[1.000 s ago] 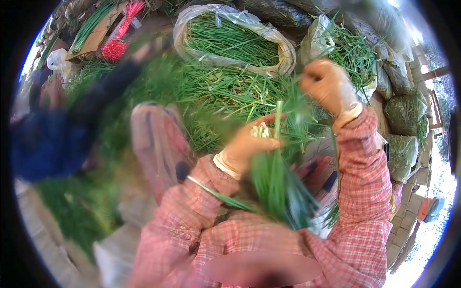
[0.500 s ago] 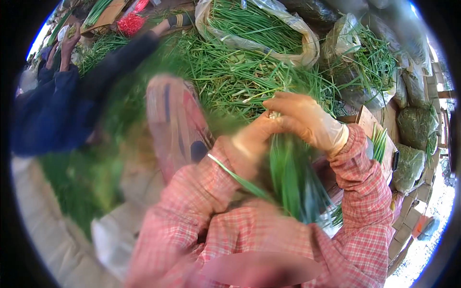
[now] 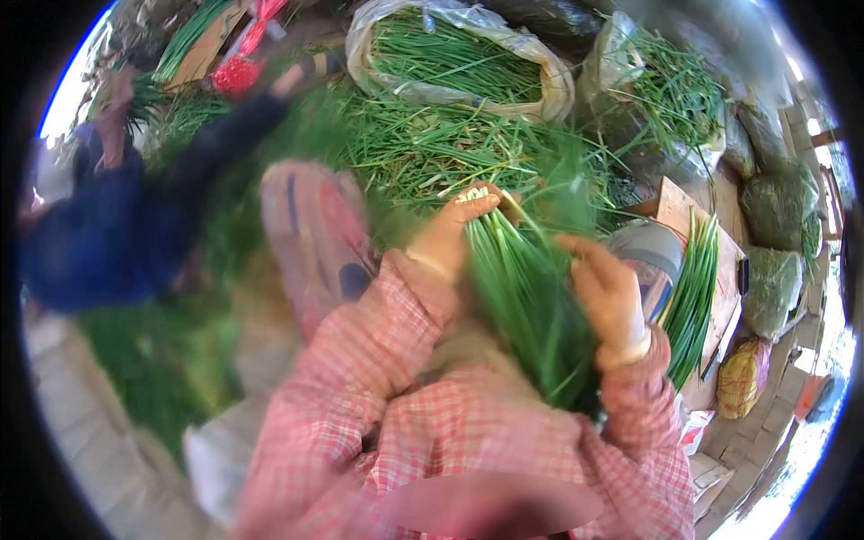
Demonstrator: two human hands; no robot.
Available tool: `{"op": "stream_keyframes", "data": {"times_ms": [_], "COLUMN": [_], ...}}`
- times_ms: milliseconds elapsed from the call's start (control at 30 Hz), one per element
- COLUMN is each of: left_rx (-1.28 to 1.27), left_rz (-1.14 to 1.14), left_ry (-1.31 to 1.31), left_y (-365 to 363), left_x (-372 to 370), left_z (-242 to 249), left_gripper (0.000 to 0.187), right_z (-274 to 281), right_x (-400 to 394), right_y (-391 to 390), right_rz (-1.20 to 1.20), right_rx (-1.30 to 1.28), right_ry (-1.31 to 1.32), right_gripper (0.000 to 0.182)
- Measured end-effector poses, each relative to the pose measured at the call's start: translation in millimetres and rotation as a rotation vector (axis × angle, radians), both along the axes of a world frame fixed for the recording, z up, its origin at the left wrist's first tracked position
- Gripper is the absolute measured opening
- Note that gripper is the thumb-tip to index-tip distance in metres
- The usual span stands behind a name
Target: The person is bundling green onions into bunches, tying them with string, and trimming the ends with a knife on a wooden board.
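My left hand [image 3: 454, 236], in a pale orange glove, is closed around the white stem ends of a bunch of chives [image 3: 517, 292]. The long green leaves hang down toward my lap, partly blurred. My right hand [image 3: 605, 292], gloved the same way, is beside the bunch on its right with bent fingers. Whatever those fingers may pinch is too blurred to make out. Blurred green leaves show above it. Beyond both hands lies a heap of loose chives and trimmings [image 3: 423, 157].
An open plastic bag [image 3: 558, 85] of chives stands behind the heap. On the right, another chive bunch [image 3: 693, 306] lies on a board [image 3: 679, 209], near filled bags [image 3: 774, 292]. At left, a co-worker's dark sleeve [image 3: 225, 135] reaches across. My striped leg [image 3: 310, 238] is left of the bunch.
My hands were together at the stem ends; my right hand has moved down and right, apart from my left. The bunch now shows more fully, and the view has shifted slightly.
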State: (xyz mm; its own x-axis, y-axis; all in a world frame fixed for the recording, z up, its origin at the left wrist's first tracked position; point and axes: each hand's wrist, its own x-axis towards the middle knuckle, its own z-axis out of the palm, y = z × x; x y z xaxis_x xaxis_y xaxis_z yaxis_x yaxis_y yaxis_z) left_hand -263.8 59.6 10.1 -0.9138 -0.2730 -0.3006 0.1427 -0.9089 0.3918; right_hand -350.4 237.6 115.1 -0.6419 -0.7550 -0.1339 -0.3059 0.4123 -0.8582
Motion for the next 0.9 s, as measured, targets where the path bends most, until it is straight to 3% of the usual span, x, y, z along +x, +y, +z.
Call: {"op": "stream_keyframes", "data": {"times_ms": [167,300,333,367,400,433,500,567,600,700,733,767,867,900], "left_rx": [0.035,-0.148,-0.53,-0.978,-1.334,-0.992,-0.432,-0.48,-0.75,-1.249,-1.194,-1.136,-1.612,-1.94], "left_rz": [0.012,0.045,0.083,0.148,0.255,0.356,0.635,0.822,0.878,1.021,1.051,1.077,1.065,1.019], "left_ry": [0.023,0.04,0.02,-0.085,-0.221,-0.193,-0.017,0.264,0.052,-0.203,-0.142,-0.091,-0.303,-0.142], "left_y": [15,-3,-19,-35,-50,-74,-116,-164,-187,-183,-165,-145,-97,-92], "left_x": [0,0,4,8,12,17,30,52,57,43,31,22,14,16], "left_z": [34,14,34,55,76,95,135,141,128,151,171,188,204,197], "left_gripper": [0.036,0.023,0.018,0.02,0.028,0.024,0.019,0.018,0.015,0.003,0.006,0.01,0.018,0.018], "right_z": [-17,-23,-18,-19,-24,-12,13,12,3,-29,-22,-17,-3,5], "right_x": [-9,-23,-30,-44,-60,-73,-88,-89,-84,-53,-32,-14,24,28], "right_y": [2,1,3,9,17,28,55,70,71,48,33,21,-14,-28], "right_rz": [0.169,0.171,0.088,0.04,-0.124,-0.226,-0.385,-0.408,-0.438,-0.146,-0.101,-0.049,0.244,0.408], "right_rx": [0.053,-0.029,-0.07,-0.212,-0.345,-0.321,-0.374,-0.457,-0.427,-0.093,-0.126,-0.156,-0.248,-0.267], "right_ry": [-0.168,-0.26,-0.209,0.018,-0.018,0.145,0.111,0.045,-0.002,0.622,0.615,0.421,-0.456,-0.631], "right_gripper": [0.026,0.025,0.026,0.027,0.028,0.028,0.028,0.023,0.024,0.03,0.034,0.032,0.032,0.037]}}
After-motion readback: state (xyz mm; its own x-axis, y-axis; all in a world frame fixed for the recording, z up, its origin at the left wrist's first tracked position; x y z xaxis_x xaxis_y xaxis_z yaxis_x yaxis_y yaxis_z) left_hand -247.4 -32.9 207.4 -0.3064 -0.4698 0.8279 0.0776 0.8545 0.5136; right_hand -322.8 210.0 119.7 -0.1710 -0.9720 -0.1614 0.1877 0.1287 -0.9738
